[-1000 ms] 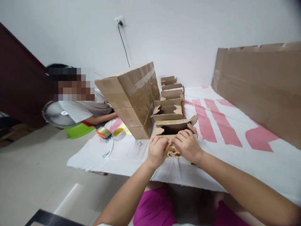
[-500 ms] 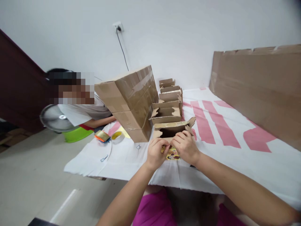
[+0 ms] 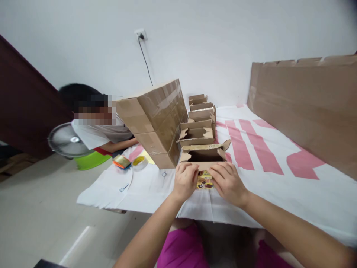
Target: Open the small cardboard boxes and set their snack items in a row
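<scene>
A small open cardboard box sits at the front of the table, its dark inside facing up. My left hand pinches the left part of the box's near flap, fingers bent over the edge. On the right part of the same flap, my right hand grips with its thumb underneath and fingers on top. Between the two hands a yellow printed picture shows below the flap; whether it belongs to the box I cannot tell. Behind stands another open cardboard box, in a row of several.
Left of the row rises a stack of taped cartons. A tape roll and an orange-edged packet lie beside it on the white-and-pink cloth. A large cardboard panel stands right. A person leans in at left.
My hands have moved apart along the near flap, the left one slightly left and the right one right. The other person's head has shifted right and lower.
</scene>
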{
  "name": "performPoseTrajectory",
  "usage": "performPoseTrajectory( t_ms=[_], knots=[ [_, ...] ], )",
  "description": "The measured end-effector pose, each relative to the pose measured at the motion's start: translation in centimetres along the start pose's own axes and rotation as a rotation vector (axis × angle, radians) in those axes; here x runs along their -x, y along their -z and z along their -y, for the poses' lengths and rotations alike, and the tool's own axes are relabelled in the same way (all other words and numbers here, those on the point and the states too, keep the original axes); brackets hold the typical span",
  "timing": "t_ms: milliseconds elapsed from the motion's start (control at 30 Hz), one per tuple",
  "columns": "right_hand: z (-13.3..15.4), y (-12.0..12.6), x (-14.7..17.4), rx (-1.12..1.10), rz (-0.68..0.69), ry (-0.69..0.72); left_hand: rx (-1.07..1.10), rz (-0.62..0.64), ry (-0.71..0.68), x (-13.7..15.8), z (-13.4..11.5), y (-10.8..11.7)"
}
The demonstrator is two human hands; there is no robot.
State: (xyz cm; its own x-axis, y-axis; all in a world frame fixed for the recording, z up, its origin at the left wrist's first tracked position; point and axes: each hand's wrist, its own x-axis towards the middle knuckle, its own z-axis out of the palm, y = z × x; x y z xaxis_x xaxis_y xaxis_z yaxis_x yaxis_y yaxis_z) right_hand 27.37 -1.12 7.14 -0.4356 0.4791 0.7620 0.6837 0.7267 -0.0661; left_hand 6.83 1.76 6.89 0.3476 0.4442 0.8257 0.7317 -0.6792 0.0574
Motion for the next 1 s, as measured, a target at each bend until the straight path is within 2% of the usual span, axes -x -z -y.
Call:
performPoseTrajectory(
  t_ms=[100, 167, 267, 333, 400, 467, 533, 600, 667, 733, 833, 933, 1000],
  knots=[
    [0.2, 1.3, 1.9, -0.081, 0.008, -0.041, 0.240, 0.001, 0.118, 1.1, -2.0, 0.4],
    [0.4, 1.9, 3.1, -0.142, 0.002, -0.106, 0.524, 0.020, 0.328, 2.0, -4.0, 0.6],
    [0.8, 2.2, 4.5, -0.235, -0.030, -0.238, 1.096, 0.125, 0.784, 3.1, -6.8, 0.2],
    [1.0, 2.2, 5.2, -0.294, -0.043, -0.308, 1.414, 0.170, 1.038, 3.6, -8.2, -0.3],
    [1.2, 2.1, 5.6, -0.341, -0.046, -0.368, 1.593, 0.170, 1.192, 3.9, -9.0, -0.9],
    [1.2, 2.0, 5.9, -0.382, -0.041, -0.436, 1.672, 0.165, 1.264, 4.2, -9.4, -1.3],
    [1.2, 1.8, 6.2, -0.434, -0.025, -0.536, 1.670, 0.181, 1.260, 4.7, -9.7, -1.6],
    [1.3, 1.5, 6.5, -0.522, 0.009, -0.659, 1.584, 0.233, 1.174, 5.4, -10.1, -1.8],
    [1.3, 1.2, 6.7, -0.635, 0.069, -0.763, 1.422, 0.307, 1.014, 6.2, -10.5, -1.9],
    [1.3, 1.1, 7.1, -0.716, 0.147, -0.799, 1.241, 0.373, 0.828, 7.0, -10.8, -2.1],
    [1.0, 1.1, 7.9, -0.663, 0.212, -0.742, 1.014, 0.355, 0.671, 8.1, -10.2, -2.1],
    [0.6, 1.4, 9.0, -0.476, 0.219, -0.634, 0.786, 0.260, 0.671, 8.8, -8.7, -1.8],
    [0.5, 1.5, 9.9, -0.403, 0.251, -0.578, 0.670, 0.266, 0.655, 9.1, -7.5, -1.5]
  ],
)
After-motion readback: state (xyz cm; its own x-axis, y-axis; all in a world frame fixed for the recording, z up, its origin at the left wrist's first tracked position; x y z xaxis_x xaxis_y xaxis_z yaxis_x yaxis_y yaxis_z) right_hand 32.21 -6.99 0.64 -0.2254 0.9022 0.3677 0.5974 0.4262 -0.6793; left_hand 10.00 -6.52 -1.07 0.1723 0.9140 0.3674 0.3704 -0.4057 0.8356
